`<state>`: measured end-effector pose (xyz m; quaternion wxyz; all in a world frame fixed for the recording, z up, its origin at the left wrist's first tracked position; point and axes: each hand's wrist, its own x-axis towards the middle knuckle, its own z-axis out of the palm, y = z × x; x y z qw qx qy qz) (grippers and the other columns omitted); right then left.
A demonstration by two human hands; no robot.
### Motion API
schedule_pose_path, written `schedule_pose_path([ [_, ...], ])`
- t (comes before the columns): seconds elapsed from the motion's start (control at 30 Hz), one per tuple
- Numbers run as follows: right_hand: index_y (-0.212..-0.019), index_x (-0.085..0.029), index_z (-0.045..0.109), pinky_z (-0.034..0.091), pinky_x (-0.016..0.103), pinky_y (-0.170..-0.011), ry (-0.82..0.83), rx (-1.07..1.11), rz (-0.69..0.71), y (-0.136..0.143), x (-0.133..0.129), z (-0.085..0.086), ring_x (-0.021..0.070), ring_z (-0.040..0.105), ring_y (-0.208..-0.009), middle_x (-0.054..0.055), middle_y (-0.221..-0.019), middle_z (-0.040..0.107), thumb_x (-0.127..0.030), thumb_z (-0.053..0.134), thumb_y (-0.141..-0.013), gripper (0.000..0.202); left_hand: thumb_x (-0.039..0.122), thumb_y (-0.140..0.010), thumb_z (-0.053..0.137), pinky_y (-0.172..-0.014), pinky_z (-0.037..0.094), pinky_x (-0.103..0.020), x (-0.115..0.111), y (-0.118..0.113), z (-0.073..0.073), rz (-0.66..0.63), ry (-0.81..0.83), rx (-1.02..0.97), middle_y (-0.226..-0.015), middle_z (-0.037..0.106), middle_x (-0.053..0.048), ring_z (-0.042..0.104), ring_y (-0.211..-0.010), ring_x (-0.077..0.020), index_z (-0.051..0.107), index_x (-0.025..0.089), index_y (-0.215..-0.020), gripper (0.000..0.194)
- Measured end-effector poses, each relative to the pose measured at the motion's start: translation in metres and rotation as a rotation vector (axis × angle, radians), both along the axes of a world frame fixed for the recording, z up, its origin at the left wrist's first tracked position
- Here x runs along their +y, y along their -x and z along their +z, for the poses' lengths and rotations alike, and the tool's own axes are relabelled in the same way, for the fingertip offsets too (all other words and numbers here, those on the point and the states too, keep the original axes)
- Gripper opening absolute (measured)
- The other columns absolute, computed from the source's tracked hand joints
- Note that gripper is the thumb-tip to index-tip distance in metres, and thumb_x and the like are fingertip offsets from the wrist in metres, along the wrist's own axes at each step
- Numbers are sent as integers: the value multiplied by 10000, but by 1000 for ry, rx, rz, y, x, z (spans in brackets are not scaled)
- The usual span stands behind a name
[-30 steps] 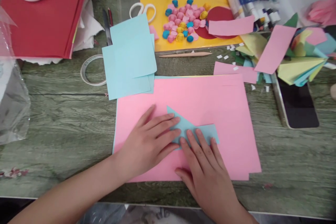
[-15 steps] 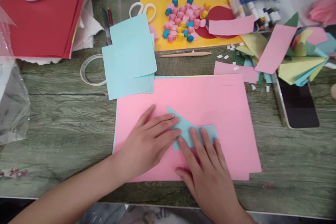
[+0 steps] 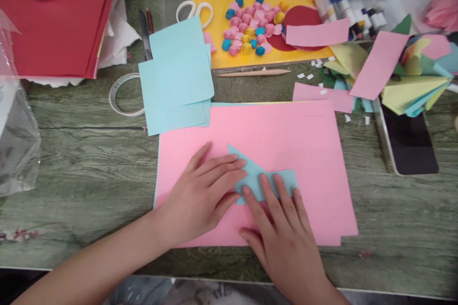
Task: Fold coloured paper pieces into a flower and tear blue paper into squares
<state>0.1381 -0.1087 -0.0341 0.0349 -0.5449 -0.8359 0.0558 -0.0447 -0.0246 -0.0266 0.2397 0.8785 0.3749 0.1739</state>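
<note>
A folded piece of light blue paper (image 3: 252,177) lies on a stack of pink paper sheets (image 3: 279,138); its left part comes to a point at the top. My left hand (image 3: 202,190) is open, palm down, with its fingertips on the left side of the folded paper. From the lower right, my right hand (image 3: 284,228) rests open with spread fingertips on the paper's lower right part. Several light blue paper squares (image 3: 177,76) overlap the top left corner of the pink stack.
Beyond the stack are white-handled scissors (image 3: 193,12), a tape roll (image 3: 125,95), a wooden stick (image 3: 254,73) and a yellow sheet (image 3: 214,57) with small paper pieces. A phone (image 3: 408,143) lies right, among paper strips. Red folders (image 3: 60,33) sit far left.
My left hand's lower fingers have drawn back slightly to the left on the folded paper. My right hand stays in place.
</note>
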Motion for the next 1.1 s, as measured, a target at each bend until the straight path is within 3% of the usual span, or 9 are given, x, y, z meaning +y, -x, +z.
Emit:
schedule_pose_path([
  [0.4, -1371, -202, 323, 238, 531, -1005, 8, -2, 5, 0, 0, 0, 348, 227, -1306, 149, -1433, 280, -487, 480, -817, 642, 232, -833, 530, -1092, 172, -509, 1, 2, 1, -39, -11, 17, -1203, 585, -39, 478, -1169, -193, 602, 224, -1055, 233],
  [1.1, -1377, -203, 311, 242, 535, -1003, 13, -4, -1, 0, 0, 0, 350, 226, -1307, 142, -1434, 281, -491, 478, -816, 653, 291, -820, 551, -1090, 154, -527, 0, 1, 1, -48, -19, 34, -1202, 581, -55, 476, -1168, -210, 596, 220, -1058, 252],
])
